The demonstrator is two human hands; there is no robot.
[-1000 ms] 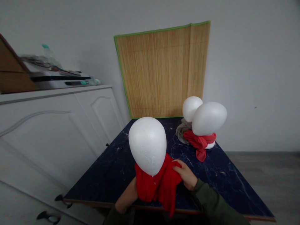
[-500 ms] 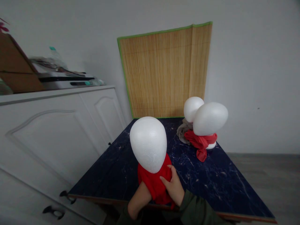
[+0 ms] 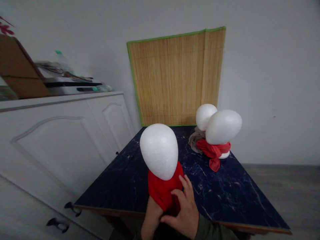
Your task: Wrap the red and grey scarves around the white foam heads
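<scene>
A white foam mannequin head (image 3: 160, 150) stands near the table's front edge, tilted a little. Bright red cloth, probably a scarf (image 3: 162, 190), wraps around its neck and hangs in front. My left hand (image 3: 153, 215) reaches in under the cloth from below, and its fingers are hidden by the fabric. On the right side of the cloth, my right hand (image 3: 186, 206) has its fingers apart and bent, the tips by the fabric. Its thumb points left across the cloth's lower end, near my left wrist.
Two more foam heads (image 3: 223, 126) stand at the table's back right, one wearing a knotted red scarf (image 3: 212, 153), the other with grey cloth (image 3: 196, 140). A bamboo mat (image 3: 175, 80) leans against the wall. White cabinets (image 3: 57, 140) flank the dark blue marbled table (image 3: 115, 186) on the left.
My right hand has loosened from the cloth, moved lower and spread its thumb and fingers. The cloth's hanging lower end has drawn up, and the mannequin head has tilted slightly.
</scene>
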